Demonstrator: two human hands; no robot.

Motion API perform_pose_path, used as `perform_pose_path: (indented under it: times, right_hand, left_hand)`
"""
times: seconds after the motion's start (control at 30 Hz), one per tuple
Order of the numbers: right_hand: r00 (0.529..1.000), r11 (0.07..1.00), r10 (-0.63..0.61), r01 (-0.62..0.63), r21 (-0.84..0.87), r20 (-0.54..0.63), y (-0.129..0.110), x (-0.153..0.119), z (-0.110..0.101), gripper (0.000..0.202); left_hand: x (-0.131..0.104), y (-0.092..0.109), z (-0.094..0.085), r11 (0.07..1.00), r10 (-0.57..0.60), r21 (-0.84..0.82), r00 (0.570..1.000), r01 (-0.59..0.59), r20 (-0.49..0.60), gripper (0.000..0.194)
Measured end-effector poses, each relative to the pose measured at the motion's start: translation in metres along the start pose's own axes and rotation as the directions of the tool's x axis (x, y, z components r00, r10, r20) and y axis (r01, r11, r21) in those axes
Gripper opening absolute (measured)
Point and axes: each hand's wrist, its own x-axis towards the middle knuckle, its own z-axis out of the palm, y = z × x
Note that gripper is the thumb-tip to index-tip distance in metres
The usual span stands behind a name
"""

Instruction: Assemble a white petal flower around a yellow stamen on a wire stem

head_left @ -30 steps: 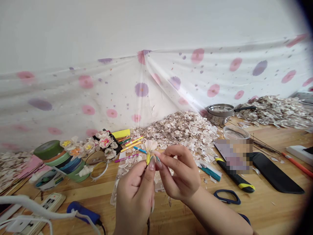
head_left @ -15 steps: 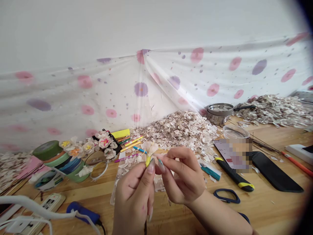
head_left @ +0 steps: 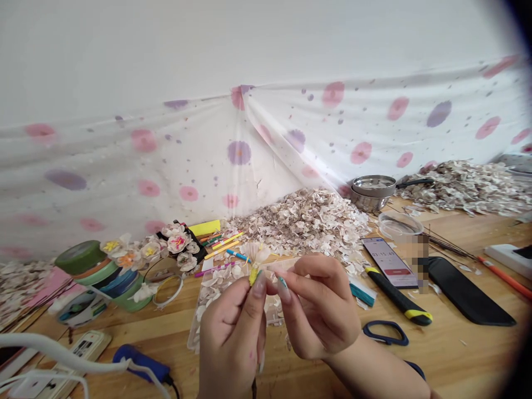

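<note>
"While looking down at a pale wooden table (head_left: 153,330), seeing what in the left hand (head_left: 233,327)?"

"Pinching a fan of pale, papery petals (head_left: 258,253) by a bumpy, bright yellow base (head_left: 252,275), between thumb and forefinger. Pointing the petals upward, and letting a thin, dark stem (head_left: 254,389) show below the hand."

"And doing what with the right hand (head_left: 326,305)?"

"Pressing thumb and forefinger tips together, just beside the yellow base. Perhaps gripping something very fine there, but too small to tell."

"Working above what?"

"Hovering over a clear, shallow plastic tray (head_left: 193,332) of loose whitish petals. Seeing beyond it slim coloured pens (head_left: 223,250) and a broad heap of dry, off-white petals (head_left: 307,219)."

"Noticing anything to the sides?"

"Spotting, leftward, a leaning stack of green and blue rolls (head_left: 118,280) near white flowers with yellow, orange and pink centres (head_left: 179,240). Finding, rightward, a lit phone (head_left: 390,263), a black-and-yellow handled tool (head_left: 399,299) just beside it, and a dark blue oval loop (head_left: 385,333) nearer the right forearm."
</note>
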Motion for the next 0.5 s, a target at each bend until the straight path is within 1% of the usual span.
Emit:
perform_pose_path:
  times: [0.17,0.3,0.4,0.47,0.5]
  right_hand:
    - [0.998,1.0,0.012,-0.013,0.018,0.062,0.0009,-0.0009,0.0019,0.032]
    - [0.999,0.997,0.029,-0.031,0.063,0.038,0.0017,-0.0012,0.005,0.031]
    - [0.997,0.992,0.063,-0.068,0.104,0.046,-0.0003,0.0003,0.0033,0.032]
    - [0.992,0.986,0.104,-0.112,0.12,0.07,-0.0028,0.0015,0.0,0.034]
    - [0.991,0.985,0.121,-0.128,0.117,0.065,-0.0042,0.0019,-0.0019,0.034]
  left_hand:
    - [-0.0019,0.0016,-0.0027,0.999,0.026,0.019,0.999,-0.027,0.035,0.055]
    - [-0.0038,0.0039,-0.0015,0.998,0.06,0.026,0.997,-0.062,0.045,0.057]
    - [-0.0044,0.0021,-0.0003,0.998,0.031,-0.059,0.998,-0.028,0.048,0.057]
    - [-0.0035,0.0003,-0.0005,0.987,-0.016,-0.157,0.997,0.027,0.072,0.054]
    - [-0.0026,-0.0003,-0.001,0.978,-0.041,-0.202,0.995,0.059,0.094,0.052]
